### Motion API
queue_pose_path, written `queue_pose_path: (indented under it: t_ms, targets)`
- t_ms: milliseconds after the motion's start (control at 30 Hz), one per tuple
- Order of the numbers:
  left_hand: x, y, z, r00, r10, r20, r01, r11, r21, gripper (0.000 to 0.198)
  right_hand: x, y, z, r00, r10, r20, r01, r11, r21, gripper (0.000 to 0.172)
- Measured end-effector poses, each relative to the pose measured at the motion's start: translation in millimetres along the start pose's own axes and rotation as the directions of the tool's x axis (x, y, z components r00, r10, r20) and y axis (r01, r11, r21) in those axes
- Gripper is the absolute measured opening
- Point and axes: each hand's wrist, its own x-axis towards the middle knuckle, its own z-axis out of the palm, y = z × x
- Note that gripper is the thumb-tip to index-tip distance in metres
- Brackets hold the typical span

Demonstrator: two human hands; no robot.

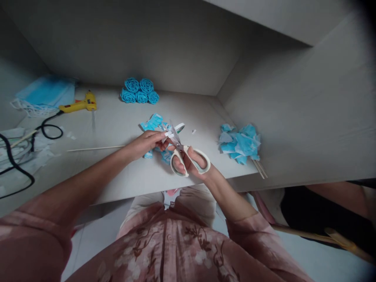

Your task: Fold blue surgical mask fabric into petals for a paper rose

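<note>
My left hand [148, 141] pinches a small white strip [169, 134] near the middle of the table. A pair of scissors [179, 146] with white loop handles sits in my right hand [190, 162], thumb and fingers through the loops. Its blades point away from me, right at the strip, and partly overlap it in view. Just beyond the blades is a white ring like a tape roll [179, 127]. Cut blue pieces [152, 122] lie under and behind my hands, partly hidden. Left of them, a thin stick [94, 149] runs toward my left wrist.
Blue rolled rosettes [132, 84] are stacked at the back. A yellow glue gun [78, 105] and blue face masks [47, 92] lie back left, with black cable [44, 131] nearby. Blue-and-white blooms on sticks [241, 143] rest at the right edge. A side panel [293, 117] rises there.
</note>
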Motion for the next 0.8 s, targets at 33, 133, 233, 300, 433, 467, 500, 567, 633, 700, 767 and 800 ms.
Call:
queue_pose_path:
  t_ms: [33,133,233,300,433,467,500,567,633,700,767,800]
  targets:
    - [0,1,0.2,1.000,-0.003,0.003,0.003,1.000,0.000,0.044,-1,0,1,1.000,0.015,-0.005,-0.015,1.000,0.023,0.075]
    - [-1,4,0.2,1.000,-0.001,0.008,0.001,1.000,-0.006,0.037,-2,-2,5,0.998,0.063,-0.024,-0.060,0.992,0.113,0.074]
    - [-3,9,-1.3,0.998,0.035,0.045,-0.035,0.999,-0.009,0.025,-5,-6,8,0.994,0.105,-0.004,-0.103,0.981,0.164,0.074]
    - [-4,13,-1.6,0.995,0.055,0.086,-0.054,0.998,-0.015,0.019,-7,-9,8,0.993,0.118,-0.012,-0.114,0.977,0.181,0.070]
    - [-7,19,1.2,0.996,0.078,0.041,-0.080,0.995,0.061,0.019,-11,-14,8,0.993,0.117,-0.013,-0.111,0.971,0.214,0.064]
    - [-7,20,2.2,0.996,0.085,0.019,-0.087,0.991,0.102,0.021,-11,-13,8,0.993,0.115,-0.003,-0.112,0.970,0.215,0.065]
    - [-7,20,3.1,0.996,0.093,-0.001,-0.092,0.986,0.140,0.024,-11,-12,9,0.994,0.112,-0.001,-0.109,0.971,0.214,0.067]
    - [-7,20,4.8,0.994,0.101,-0.038,-0.092,0.977,0.192,0.031,-9,-8,12,0.995,0.100,-0.004,-0.097,0.975,0.198,0.072]
    - [-7,18,6.4,0.993,0.081,-0.091,-0.060,0.975,0.215,0.032,-7,-2,20,0.995,0.103,-0.011,-0.100,0.985,0.137,0.073]
    - [-6,17,7.7,0.990,0.047,-0.132,-0.016,0.974,0.228,0.029,-8,3,31,0.993,0.116,-0.002,-0.116,0.993,-0.008,0.066]
    - [-5,16,7.9,0.988,0.034,-0.153,0.001,0.975,0.224,0.027,-12,2,40,0.994,0.107,0.027,-0.099,0.973,-0.206,0.058]
    - [-5,16,7.3,0.986,0.035,-0.164,0.001,0.977,0.212,0.027,-15,0,43,0.994,0.092,0.051,-0.074,0.955,-0.288,0.057]
